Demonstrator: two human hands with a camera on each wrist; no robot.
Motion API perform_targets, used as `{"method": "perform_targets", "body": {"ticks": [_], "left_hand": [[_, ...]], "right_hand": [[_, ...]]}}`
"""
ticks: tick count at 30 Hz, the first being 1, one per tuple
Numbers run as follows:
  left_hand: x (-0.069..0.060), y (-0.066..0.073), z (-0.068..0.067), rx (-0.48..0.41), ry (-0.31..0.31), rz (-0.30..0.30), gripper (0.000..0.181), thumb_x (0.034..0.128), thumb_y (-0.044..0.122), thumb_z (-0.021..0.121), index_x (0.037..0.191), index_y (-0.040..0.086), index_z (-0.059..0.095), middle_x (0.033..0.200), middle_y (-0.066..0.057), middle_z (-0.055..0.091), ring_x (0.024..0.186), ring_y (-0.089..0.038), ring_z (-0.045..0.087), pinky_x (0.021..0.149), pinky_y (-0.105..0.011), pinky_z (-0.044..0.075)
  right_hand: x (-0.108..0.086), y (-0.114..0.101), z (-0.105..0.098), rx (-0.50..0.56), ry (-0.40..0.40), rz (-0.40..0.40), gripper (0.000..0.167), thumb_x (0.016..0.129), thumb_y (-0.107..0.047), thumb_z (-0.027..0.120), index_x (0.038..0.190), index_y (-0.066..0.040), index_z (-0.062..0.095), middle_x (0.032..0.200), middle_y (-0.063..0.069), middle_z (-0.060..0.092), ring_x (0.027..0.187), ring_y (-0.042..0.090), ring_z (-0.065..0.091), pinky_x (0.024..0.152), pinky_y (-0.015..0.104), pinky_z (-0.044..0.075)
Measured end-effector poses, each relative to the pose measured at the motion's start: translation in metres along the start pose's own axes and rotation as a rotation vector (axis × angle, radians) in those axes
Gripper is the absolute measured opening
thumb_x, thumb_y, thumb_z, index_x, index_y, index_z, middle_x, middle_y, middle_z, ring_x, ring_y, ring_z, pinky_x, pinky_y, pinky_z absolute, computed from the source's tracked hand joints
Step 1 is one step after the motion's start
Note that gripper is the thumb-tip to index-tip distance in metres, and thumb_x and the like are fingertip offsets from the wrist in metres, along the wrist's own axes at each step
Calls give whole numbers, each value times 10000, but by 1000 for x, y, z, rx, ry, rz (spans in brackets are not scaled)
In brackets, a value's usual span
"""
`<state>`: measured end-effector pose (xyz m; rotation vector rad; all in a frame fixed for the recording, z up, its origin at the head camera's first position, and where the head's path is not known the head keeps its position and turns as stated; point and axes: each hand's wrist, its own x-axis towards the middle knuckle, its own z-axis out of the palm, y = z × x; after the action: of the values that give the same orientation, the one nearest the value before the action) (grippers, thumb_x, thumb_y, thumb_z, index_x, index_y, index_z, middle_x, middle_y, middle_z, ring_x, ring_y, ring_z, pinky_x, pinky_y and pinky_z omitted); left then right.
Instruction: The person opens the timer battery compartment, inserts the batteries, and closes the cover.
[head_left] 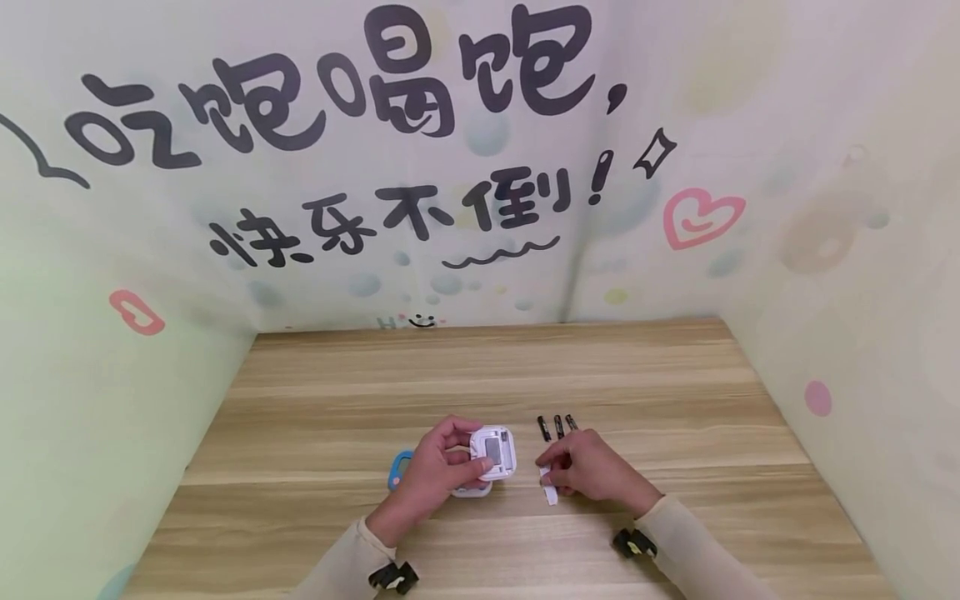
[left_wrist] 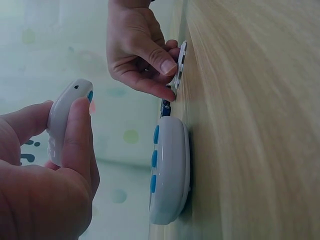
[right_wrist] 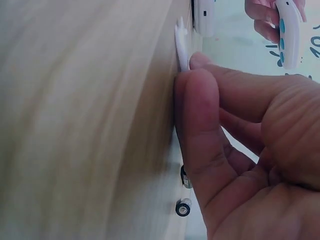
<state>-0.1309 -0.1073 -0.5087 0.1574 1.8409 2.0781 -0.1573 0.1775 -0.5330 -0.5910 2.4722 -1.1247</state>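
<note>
My left hand (head_left: 431,471) holds a small white electronic device (head_left: 507,458) with its back turned up and its battery compartment uncovered. Blue buttons show along its edge in the right wrist view. Just above the table, to the right, the thumb and fingers of my right hand (head_left: 592,468) pinch a thin white battery cover (head_left: 551,493). Whether the cover touches the wood is hard to tell. Beyond that hand lie three black batteries (head_left: 558,426), one partly hidden by it. A second white device (left_wrist: 169,170) with blue buttons rests on the table below my left hand.
A blue-rimmed object (head_left: 397,469) lies left of my left hand, partly covered by it. The wood-grain table (head_left: 480,375) meets a printed wall (head_left: 510,292) at the back, with pale walls on both sides.
</note>
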Motion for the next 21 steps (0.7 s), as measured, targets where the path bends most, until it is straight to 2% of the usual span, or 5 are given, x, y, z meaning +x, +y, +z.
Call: {"method": "perform_targets", "body": {"ticks": [4, 13, 17, 21], "left_hand": [[0, -1, -1, 1, -4, -2, 562, 897, 19, 823, 1384, -8, 544, 1159, -136, 652, 923, -196, 732, 762, -419, 689], [-1, -2, -6, 24, 9, 6, 561, 905, 51, 825, 1393, 6, 551, 1179, -148, 649, 919, -188, 716, 741, -368, 686], [-1, -2, -6, 12, 2, 3, 569, 905, 52, 825, 1397, 2, 543, 1167, -127, 646, 921, -185, 712, 743, -363, 685], [-1, -2, -6, 6, -5, -3, 577, 901, 52, 828, 1397, -3, 538, 1160, -121, 643, 929, -182, 709, 746, -360, 684]], "right_hand": [[0, -1, -3, -26, 31, -10, 218, 901, -101, 838, 1107, -40, 800, 757, -83, 698, 624, 74, 637, 540, 239, 561], [12, -2, -16, -158, 219, -122, 216, 898, -136, 855, 1100, -85, 799, 834, -116, 681, 748, 38, 601, 642, 203, 555], [21, 1, -21, -223, 275, -158, 260, 887, -182, 876, 1123, -105, 798, 919, -75, 720, 841, 114, 653, 730, 253, 576], [28, 6, -25, -293, 274, -155, 341, 879, -223, 885, 1181, -104, 780, 1040, -30, 740, 972, 179, 674, 853, 364, 594]]}}
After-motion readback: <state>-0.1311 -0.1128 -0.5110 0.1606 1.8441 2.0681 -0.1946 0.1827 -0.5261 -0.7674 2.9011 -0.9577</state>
